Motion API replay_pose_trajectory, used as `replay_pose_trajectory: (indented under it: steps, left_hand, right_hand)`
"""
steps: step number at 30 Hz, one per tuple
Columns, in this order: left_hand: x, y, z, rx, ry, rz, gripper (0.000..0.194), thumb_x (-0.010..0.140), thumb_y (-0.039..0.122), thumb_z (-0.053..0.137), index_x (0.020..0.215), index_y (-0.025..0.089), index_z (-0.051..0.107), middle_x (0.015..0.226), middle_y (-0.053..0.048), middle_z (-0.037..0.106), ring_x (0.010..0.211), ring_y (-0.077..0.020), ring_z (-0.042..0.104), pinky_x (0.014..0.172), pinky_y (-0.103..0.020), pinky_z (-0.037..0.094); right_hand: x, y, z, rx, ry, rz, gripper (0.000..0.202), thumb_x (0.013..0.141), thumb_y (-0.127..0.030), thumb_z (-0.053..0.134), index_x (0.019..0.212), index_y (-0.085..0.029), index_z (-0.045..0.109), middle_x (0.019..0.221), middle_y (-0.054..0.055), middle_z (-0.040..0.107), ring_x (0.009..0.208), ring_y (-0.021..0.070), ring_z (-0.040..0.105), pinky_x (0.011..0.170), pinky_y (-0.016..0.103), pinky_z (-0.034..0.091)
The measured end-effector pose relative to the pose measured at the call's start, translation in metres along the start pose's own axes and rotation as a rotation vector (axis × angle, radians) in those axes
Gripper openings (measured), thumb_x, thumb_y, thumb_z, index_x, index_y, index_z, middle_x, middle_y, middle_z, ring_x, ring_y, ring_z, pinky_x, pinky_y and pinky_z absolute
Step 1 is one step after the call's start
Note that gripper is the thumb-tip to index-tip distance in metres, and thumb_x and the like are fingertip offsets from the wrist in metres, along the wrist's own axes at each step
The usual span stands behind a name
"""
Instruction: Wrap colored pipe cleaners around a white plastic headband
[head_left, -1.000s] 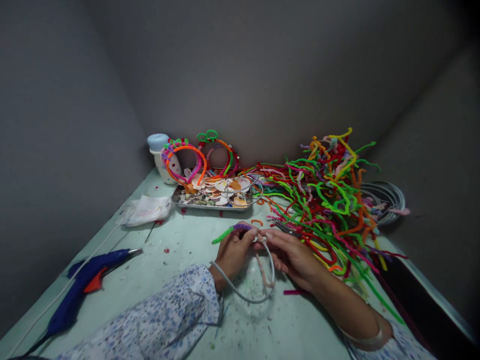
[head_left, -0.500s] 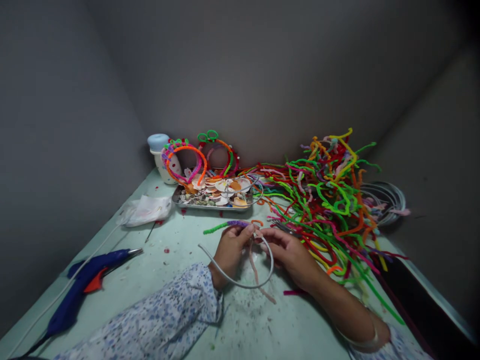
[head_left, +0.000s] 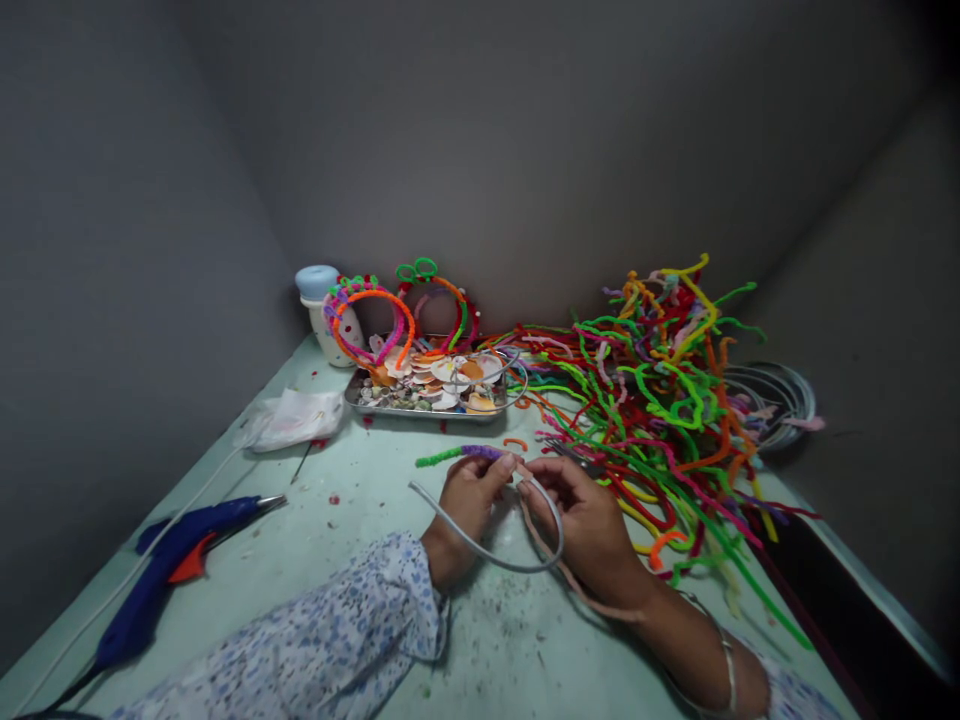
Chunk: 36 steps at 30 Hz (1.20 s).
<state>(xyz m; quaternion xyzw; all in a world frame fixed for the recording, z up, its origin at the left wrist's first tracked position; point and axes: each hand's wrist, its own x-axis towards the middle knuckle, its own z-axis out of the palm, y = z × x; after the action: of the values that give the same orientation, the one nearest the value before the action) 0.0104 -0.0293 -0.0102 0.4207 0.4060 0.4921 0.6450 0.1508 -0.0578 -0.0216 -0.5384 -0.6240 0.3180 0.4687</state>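
Note:
My left hand (head_left: 469, 495) pinches a thin grey-white headband (head_left: 491, 562) along its upper part. One end there is wrapped in green and purple pipe cleaner (head_left: 442, 456), which sticks out left past my fingers. The bare end of the curved band points left, below my left hand. Close by, my right hand (head_left: 589, 515) is closed with thumb and fingers on the band and a pale pink pipe cleaner (head_left: 581, 592). The loose tail of that pipe cleaner trails down to my right wrist. My fingertips hide the spot where pink meets purple.
Several finished headbands (head_left: 375, 325) stand in a metal tray (head_left: 427, 414) of shells, beside a white jar (head_left: 334, 330). Colourful pipe cleaners (head_left: 660, 390) heap up at right, near coiled bare bands (head_left: 795, 400). A blue glue gun (head_left: 161, 570) and plastic bag (head_left: 292, 418) lie left.
Both hands and the headband have shifted slightly right. The pink tail, which hung down between my hands, now swings right toward my right wrist.

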Motion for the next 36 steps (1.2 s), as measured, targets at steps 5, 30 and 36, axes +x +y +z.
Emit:
replay_pose_trajectory:
  steps: [5, 30, 36]
  left_hand:
    - [0.001, 0.001, 0.000, 0.011, 0.031, -0.025, 0.026, 0.073, 0.038, 0.068, 0.076, 0.012, 0.069, 0.068, -0.004, 0.064, 0.061, -0.0108, 0.053, 0.061, -0.023, 0.039]
    - [0.003, -0.002, -0.003, 0.073, 0.025, -0.015, 0.030, 0.071, 0.041, 0.069, 0.073, 0.012, 0.067, 0.063, -0.002, 0.059, 0.056, -0.0098, 0.047, 0.056, -0.023, 0.035]
    - [0.003, -0.003, -0.003, 0.056, 0.014, -0.029, 0.031, 0.070, 0.042, 0.070, 0.072, 0.011, 0.065, 0.063, -0.002, 0.059, 0.056, -0.0096, 0.047, 0.056, -0.023, 0.035]
  right_hand:
    - [0.001, -0.003, -0.002, -0.142, 0.013, -0.104, 0.019, 0.084, -0.028, 0.059, 0.099, -0.019, 0.064, 0.080, 0.004, 0.068, 0.061, 0.0142, 0.059, 0.055, 0.024, 0.046]
    - [0.002, -0.004, -0.015, -0.531, -0.053, -0.500, 0.020, 0.089, -0.016, 0.049, 0.104, -0.017, 0.062, 0.083, 0.007, 0.065, 0.076, 0.0170, 0.063, 0.065, 0.026, 0.047]
    - [0.002, -0.006, -0.018, -0.643, -0.075, -0.568, 0.022, 0.090, -0.015, 0.047, 0.105, -0.017, 0.064, 0.088, 0.008, 0.068, 0.078, 0.0165, 0.064, 0.068, 0.025, 0.047]
